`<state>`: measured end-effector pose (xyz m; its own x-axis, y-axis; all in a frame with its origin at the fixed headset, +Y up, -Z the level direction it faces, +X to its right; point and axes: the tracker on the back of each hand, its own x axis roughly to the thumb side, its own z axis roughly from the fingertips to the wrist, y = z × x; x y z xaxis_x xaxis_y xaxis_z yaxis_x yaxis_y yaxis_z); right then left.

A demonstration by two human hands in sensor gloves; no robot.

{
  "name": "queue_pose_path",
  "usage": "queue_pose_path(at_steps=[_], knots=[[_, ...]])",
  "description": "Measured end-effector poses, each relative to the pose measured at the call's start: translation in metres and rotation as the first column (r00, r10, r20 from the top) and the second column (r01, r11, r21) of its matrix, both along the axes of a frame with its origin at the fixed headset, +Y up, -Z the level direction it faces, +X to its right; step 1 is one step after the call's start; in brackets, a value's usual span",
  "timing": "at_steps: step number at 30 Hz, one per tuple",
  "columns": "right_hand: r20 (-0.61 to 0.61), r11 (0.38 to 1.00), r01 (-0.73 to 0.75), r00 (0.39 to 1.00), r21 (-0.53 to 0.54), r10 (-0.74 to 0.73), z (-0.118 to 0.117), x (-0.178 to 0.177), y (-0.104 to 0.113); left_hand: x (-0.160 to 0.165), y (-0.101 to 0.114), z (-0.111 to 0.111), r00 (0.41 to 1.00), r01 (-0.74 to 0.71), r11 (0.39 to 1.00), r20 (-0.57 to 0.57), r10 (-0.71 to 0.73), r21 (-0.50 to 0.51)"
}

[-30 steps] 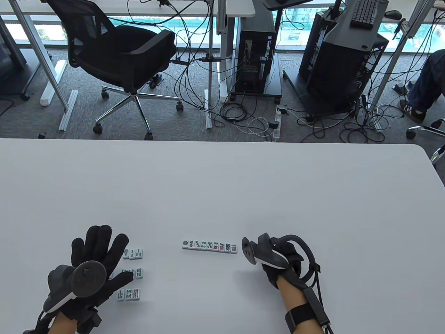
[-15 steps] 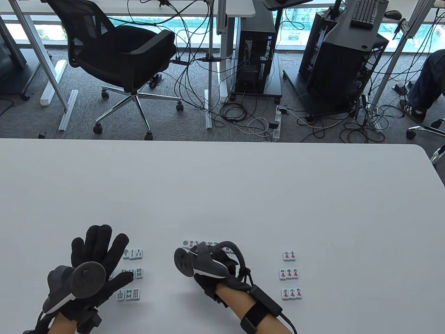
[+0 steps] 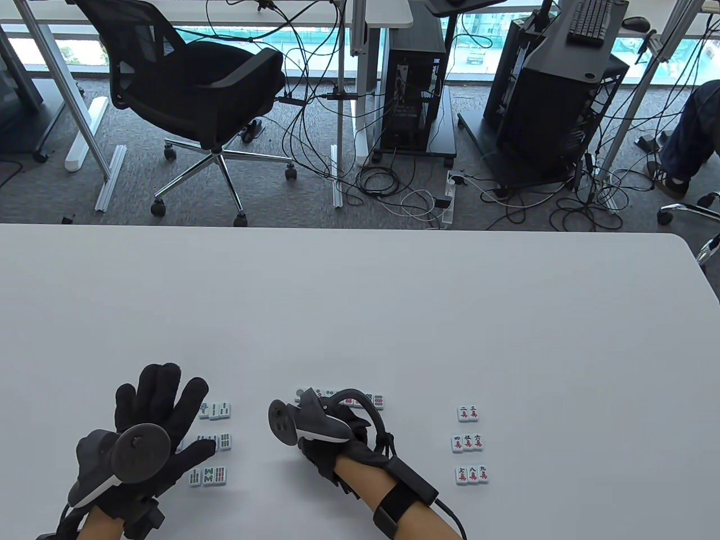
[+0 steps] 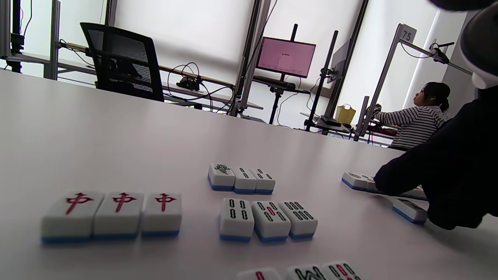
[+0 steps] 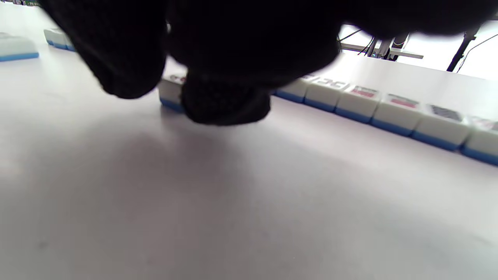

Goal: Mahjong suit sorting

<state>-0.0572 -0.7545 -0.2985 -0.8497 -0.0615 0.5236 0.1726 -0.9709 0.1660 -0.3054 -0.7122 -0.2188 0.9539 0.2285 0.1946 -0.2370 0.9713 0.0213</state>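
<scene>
Dot tiles (image 3: pixel 376 400): one face-up row, touching side to side, mid-desk at 6 o'clock, partly hidden. Bamboo tiles (image 3: pixel 216 442): three face-up rows of three at 8 o'clock. Character tiles (image 3: pixel 468 442): three face-up rows at 4 o'clock. Three red-marked tiles (image 4: pixel 113 214) lie side by side beside the bamboo.

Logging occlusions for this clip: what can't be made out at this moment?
- Table view: the right hand and its tracker cover the middle of the dots row.
- Right wrist view: gloved fingers hide any grip on a tile; tile faces blur.
- Table view: the left hand hides the red-character tiles.
</scene>
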Motion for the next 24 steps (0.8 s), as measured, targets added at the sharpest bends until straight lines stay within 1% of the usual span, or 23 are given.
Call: queue_pose_path(at_steps=[2,3,4,5,7,10,12,13,16,18,24], knots=[[0.031,0.999,0.033,0.999,0.038,-0.035,-0.003,0.013,0.017,-0.001,0.001,0.0,1.0,-0.007,1.0,-0.003,0.007,0.005],[0.067,0.996,0.061,0.996,0.059,-0.065,-0.007,0.024,0.028,-0.002,0.001,0.0,1.0,-0.013,1.0,-0.005,0.013,0.006],[0.092,0.995,0.076,0.992,0.067,-0.082,-0.01,0.032,0.034,-0.002,0.001,0.0,1.0,-0.014,1.0,-0.005,0.014,0.006],[0.134,0.992,0.099,0.985,0.074,-0.108,-0.015,0.046,0.043,-0.002,0.001,0.0,1.0,-0.015,1.0,-0.005,0.015,0.005],[0.206,0.991,0.106,0.971,0.077,-0.12,-0.023,0.072,0.055,-0.002,0.001,0.001,1.0,-0.008,1.0,-0.005,0.008,0.004],[0.283,0.994,0.027,0.957,0.101,-0.054,-0.033,0.113,0.067,-0.001,0.001,0.001,1.0,-0.003,1.0,-0.002,0.003,0.003],[0.31,0.992,-0.043,0.951,0.121,0.003,-0.038,0.142,0.071,-0.001,0.001,0.001,1.0,-0.002,1.0,0.0,0.002,0.005],[0.333,0.989,-0.096,0.941,0.115,0.052,-0.04,0.158,0.069,0.0,0.001,0.001,1.0,-0.001,1.0,0.001,0.001,0.005],[0.341,0.981,-0.183,0.928,0.061,0.151,-0.04,0.185,0.059,0.0,0.001,0.001,1.0,0.005,1.0,-0.001,-0.005,0.003],[0.362,0.978,-0.206,0.915,0.043,0.177,-0.039,0.198,0.051,0.0,0.0,0.0,1.0,0.009,1.0,-0.004,-0.009,-0.001],[0.372,0.955,-0.297,0.886,-0.008,0.278,-0.038,0.217,0.02,0.001,-0.001,-0.001,1.0,0.017,1.0,-0.008,-0.017,-0.01]])
